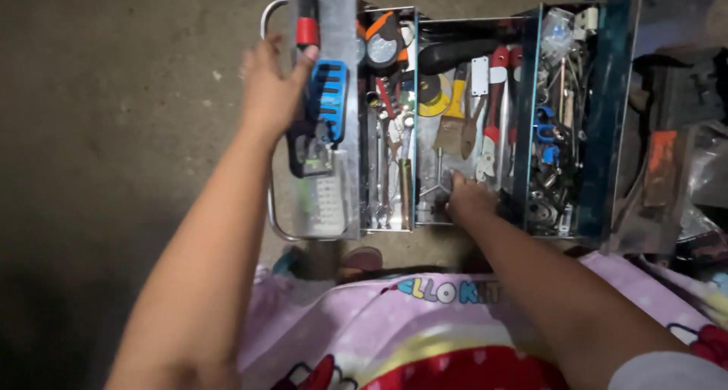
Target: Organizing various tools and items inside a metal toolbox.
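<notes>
An open metal cantilever toolbox (607,132) stands on the floor in front of me, its trays spread apart. My left hand (269,90) is at the left tray's lid, its thumb pressed on a tool with a red and black handle (306,22). A blue socket holder (331,94) lies just right of that hand. My right hand (469,199) reaches into the middle compartment, fingers closed among the tools near a metal cross-shaped wrench (438,179). What the fingers hold is hidden. Wrenches (383,162), a brush (453,121) and red-handled pliers (497,94) fill the trays.
The toolbox rests on a grey concrete floor (114,132). The right tray (553,132) holds blue clips and small metal parts. Dark clutter and an orange object (660,166) lie at the far right. Pink patterned cloth (425,329) covers my lap below.
</notes>
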